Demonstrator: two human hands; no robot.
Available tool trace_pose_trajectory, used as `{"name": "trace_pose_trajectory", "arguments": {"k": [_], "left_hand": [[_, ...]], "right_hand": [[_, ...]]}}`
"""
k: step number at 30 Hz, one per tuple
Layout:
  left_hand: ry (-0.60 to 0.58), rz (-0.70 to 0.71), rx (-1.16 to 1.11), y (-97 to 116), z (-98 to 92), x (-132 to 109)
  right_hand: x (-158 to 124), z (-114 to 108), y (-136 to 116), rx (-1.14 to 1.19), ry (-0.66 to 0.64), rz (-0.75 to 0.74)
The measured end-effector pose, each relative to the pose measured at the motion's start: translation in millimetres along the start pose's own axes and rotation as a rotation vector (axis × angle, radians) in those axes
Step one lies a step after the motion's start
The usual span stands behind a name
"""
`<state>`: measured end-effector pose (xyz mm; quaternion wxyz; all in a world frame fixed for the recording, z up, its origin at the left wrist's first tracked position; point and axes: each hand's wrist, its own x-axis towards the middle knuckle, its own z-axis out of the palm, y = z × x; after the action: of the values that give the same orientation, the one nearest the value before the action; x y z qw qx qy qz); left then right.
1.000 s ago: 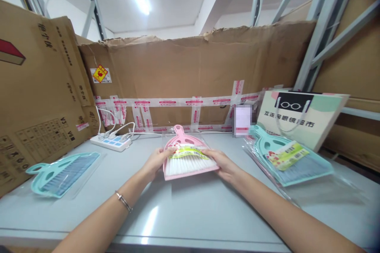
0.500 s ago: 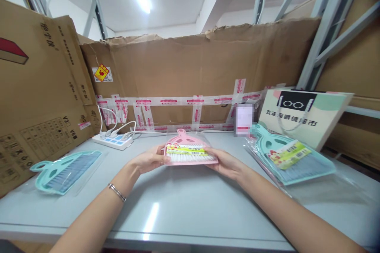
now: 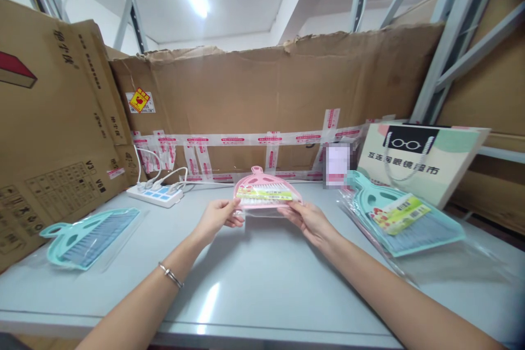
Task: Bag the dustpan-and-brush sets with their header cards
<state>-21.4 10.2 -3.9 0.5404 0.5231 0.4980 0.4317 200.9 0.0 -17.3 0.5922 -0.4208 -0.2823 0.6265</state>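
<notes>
A pink dustpan and brush set (image 3: 267,179) in a clear plastic bag is held up over the middle of the table, its handle pointing away from me. A yellow-green label (image 3: 266,193) lies across its white bristles. My left hand (image 3: 219,215) pinches the lower left edge of the package between thumb and fingers. At the lower right edge, my right hand (image 3: 308,220) grips it with the thumb on top. The loose bottom of the bag hangs between my hands.
A teal bagged dustpan set (image 3: 92,239) lies at the left. Several bagged dustpans (image 3: 404,219) are stacked at the right, before a paper bag (image 3: 418,158). Behind stand a white power strip (image 3: 155,195) with plugged cables and a tall cardboard wall (image 3: 254,98).
The pink dustpan set has moved slightly away from me and to the right, tilting flatter. Both hands now hold it nearer its bottom edge.
</notes>
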Motion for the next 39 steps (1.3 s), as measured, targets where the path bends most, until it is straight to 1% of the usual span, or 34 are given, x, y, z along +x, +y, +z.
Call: {"name": "trace_pose_trajectory", "arguments": {"k": [2, 3, 4, 5, 7, 8, 9, 10, 12, 14, 15, 17, 20, 22, 23, 24, 26, 28, 30, 32, 35, 39], "left_hand": [[0.002, 0.03, 0.0, 4.9, -2.3, -4.3], [-0.011, 0.057, -0.01, 7.6, -4.5, -6.9], [-0.047, 0.088, -0.02, 10.0, -6.6, -9.6], [-0.109, 0.128, -0.023, 11.5, -8.2, -12.1], [-0.274, 0.219, 0.021, 11.8, -8.1, -15.6], [-0.332, 0.266, 0.058, 10.5, -6.3, -16.3], [-0.347, 0.309, 0.095, 8.8, -3.5, -16.3], [-0.318, 0.349, 0.13, 6.8, -0.1, -15.6], [-0.183, 0.394, 0.175, 3.2, 6.3, -12.8], [-0.05, 0.411, 0.186, 1.0, 10.3, -9.7], [-0.011, 0.409, 0.181, 0.3, 11.2, -8.4], [0.03, 0.396, 0.136, -0.7, 11.5, -6.7], [0.096, 0.372, 0.017, -1.9, 11.0, -6.1], [0.158, 0.371, -0.046, -2.5, 11.5, -6.8], [0.177, 0.374, -0.062, -2.7, 12.0, -7.2], [0.186, 0.38, -0.069, -3.0, 12.7, -7.8], [0.175, 0.403, -0.065, -3.8, 14.8, -9.0], [0.148, 0.431, -0.056, -5.3, 17.4, -10.0], [0.126, 0.448, -0.072, -7.2, 20.1, -10.7], [0.118, 0.444, -0.106, -9.2, 21.7, -10.8], [0.103, 0.434, -0.146, -10.9, 21.8, -10.5], [0.041, 0.463, -0.177, -10.1, 20.7, -10.6]], "right_hand": [[4.0, -2.9, 1.5, 0.002, 0.035, -0.014], [5.2, -3.9, 1.8, 0.003, 0.046, -0.022], [5.8, -4.4, 2.0, 0.003, 0.052, -0.032], [5.8, -4.4, 2.1, 0.002, 0.055, -0.04], [4.1, -2.8, 2.3, -0.007, 0.054, -0.048], [2.5, -1.4, 2.2, -0.014, 0.052, -0.049], [0.6, 0.2, 2.0, -0.023, 0.049, -0.047], [-1.5, 2.0, 1.5, -0.032, 0.046, -0.044], [-6.0, 5.1, -0.4, -0.052, 0.033, -0.033], [-10.1, 7.0, -3.4, -0.073, 0.007, -0.014], [-11.9, 7.1, -5.1, -0.084, -0.02, -0.004], [-14.5, 6.1, -8.0, -0.08, -0.101, -0.006], [-16.3, 3.2, -8.9, -0.071, -0.26, -0.084], [-15.9, 2.4, -6.8, -0.155, -0.331, -0.187], [-15.0, 2.6, -5.2, -0.214, -0.341, -0.249], [-13.7, 3.1, -3.4, -0.264, -0.321, -0.311], [-10.0, 4.4, -0.1, -0.286, -0.222, -0.398], [-5.9, 5.2, 2.4, -0.241, -0.112, -0.419], [-2.8, 5.3, 4.3, -0.196, -0.059, -0.416], [-1.4, 5.2, 6.0, -0.179, -0.051, -0.411], [-1.2, 5.5, 7.9, -0.182, -0.072, -0.406], [0.4, 4.9, 8.1, -0.195, -0.103, -0.466]]}}
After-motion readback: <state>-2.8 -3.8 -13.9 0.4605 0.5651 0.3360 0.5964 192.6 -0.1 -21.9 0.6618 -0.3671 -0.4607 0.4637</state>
